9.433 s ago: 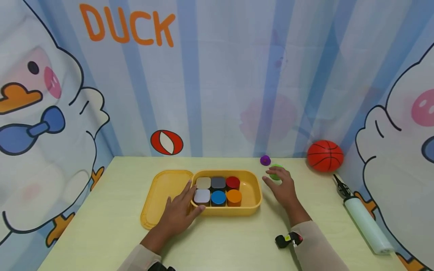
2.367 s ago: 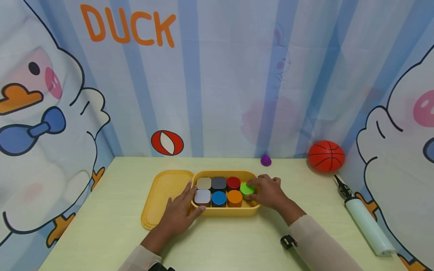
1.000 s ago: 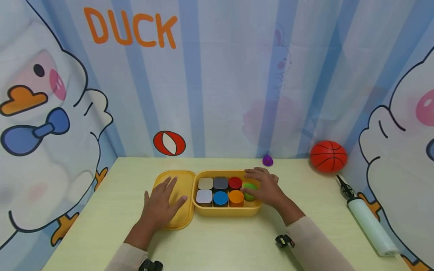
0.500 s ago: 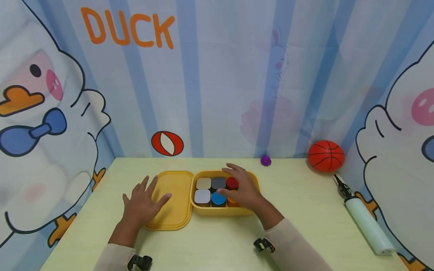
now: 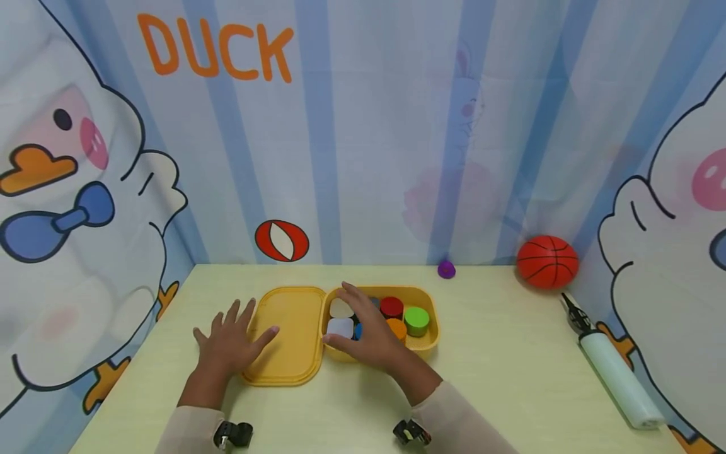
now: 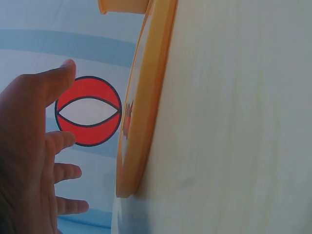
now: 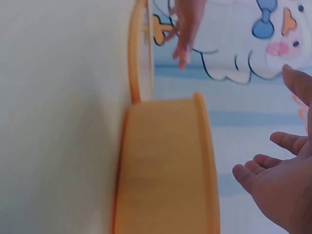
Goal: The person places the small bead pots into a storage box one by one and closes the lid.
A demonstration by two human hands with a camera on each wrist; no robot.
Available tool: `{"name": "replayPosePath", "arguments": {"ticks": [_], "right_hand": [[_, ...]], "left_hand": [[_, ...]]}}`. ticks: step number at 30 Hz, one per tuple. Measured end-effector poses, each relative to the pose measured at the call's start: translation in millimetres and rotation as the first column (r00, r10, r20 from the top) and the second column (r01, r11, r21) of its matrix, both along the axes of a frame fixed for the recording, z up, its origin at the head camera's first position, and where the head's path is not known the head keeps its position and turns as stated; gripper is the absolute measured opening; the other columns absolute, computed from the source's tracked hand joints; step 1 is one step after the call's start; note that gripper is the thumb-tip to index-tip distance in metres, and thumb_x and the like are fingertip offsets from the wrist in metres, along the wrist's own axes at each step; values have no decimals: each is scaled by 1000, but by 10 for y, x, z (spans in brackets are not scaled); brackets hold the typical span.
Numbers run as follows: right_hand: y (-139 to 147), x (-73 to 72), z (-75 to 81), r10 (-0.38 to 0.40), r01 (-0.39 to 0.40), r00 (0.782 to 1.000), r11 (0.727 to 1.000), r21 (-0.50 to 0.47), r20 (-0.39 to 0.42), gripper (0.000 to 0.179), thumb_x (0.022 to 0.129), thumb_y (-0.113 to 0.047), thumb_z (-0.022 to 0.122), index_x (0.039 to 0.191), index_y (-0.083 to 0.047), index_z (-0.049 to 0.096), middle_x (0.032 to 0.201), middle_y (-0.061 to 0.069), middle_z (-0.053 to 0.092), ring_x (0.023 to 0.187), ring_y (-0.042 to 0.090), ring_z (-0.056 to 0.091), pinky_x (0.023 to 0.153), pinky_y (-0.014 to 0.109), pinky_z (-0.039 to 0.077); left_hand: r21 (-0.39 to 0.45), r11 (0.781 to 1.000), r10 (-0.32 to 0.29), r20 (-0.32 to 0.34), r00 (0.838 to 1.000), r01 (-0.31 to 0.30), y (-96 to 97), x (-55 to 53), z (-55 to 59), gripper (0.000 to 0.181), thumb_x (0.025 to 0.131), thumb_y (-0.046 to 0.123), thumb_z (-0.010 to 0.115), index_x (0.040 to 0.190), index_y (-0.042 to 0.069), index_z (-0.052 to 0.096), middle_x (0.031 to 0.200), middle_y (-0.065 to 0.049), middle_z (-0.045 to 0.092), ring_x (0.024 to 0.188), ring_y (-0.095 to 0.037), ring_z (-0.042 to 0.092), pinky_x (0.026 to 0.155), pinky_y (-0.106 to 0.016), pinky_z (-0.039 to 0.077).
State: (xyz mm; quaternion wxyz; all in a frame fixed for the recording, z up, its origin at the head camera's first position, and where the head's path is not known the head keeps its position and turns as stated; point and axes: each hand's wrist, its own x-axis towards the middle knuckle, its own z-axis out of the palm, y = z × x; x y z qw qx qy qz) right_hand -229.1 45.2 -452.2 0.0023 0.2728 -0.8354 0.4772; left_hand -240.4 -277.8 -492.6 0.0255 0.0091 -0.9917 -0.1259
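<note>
In the head view my left hand (image 5: 227, 343) has its fingers spread at the left edge of the flat yellow lid (image 5: 295, 362). My right hand (image 5: 374, 334) is over the yellow box (image 5: 426, 348), fingers extended, thumb apart, holding nothing. Inside the box sit several round and squarish pieces with coloured tops: a green one (image 5: 416, 321) at the right, a red one (image 5: 391, 307), an orange one (image 5: 397, 326), and a white one (image 5: 339, 328). The hand partly hides the blue and grey ones. In the left wrist view the lid (image 6: 148, 97) lies beside the hand.
A small purple object (image 5: 446, 269) lies at the table's back edge. Farther right are a red basketball (image 5: 547, 262) and a pale green hand pump (image 5: 618, 378) with a black nozzle. A printed curtain (image 5: 374, 126) stands behind the table.
The green-topped piece went from the table into the box, and my right hand let go of it, then moved left across the box. My left hand moved left off the box.
</note>
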Motion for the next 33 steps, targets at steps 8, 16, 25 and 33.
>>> {"name": "replayPosePath", "arguments": {"ticks": [8,16,25,33], "right_hand": [[-141,200,-8,148,-154,988,979,131,50,81,107,-55,65,175,-32,28,186,-7,9,171,34,21,128,67,38],[-281,303,-94,238,-235,971,938,255,19,83,108,-63,58,176,-37,19,186,-13,-3,174,27,6,128,69,36],[-445,293,-182,244,-220,969,914,340,-30,85,107,-66,56,176,-34,19,186,-8,-3,175,26,-2,135,73,6],[-563,379,-238,294,-262,956,874,410,-16,91,106,-74,50,177,-31,14,185,-9,-11,175,25,-5,136,68,18]], "left_hand": [[-47,999,-12,8,1000,13,-23,-26,-72,103,101,84,44,174,13,30,179,-31,18,158,-69,20,114,-98,10],[-51,998,-20,26,999,22,-35,-12,-172,104,101,85,41,173,12,30,178,-32,19,157,-70,22,113,-98,11],[-47,999,-19,47,999,22,4,9,-194,105,101,85,41,173,11,30,178,-33,22,157,-70,23,115,-97,9],[-39,999,-35,27,999,36,21,31,-175,99,103,80,43,172,9,33,175,-34,29,156,-70,26,115,-97,12]]}}
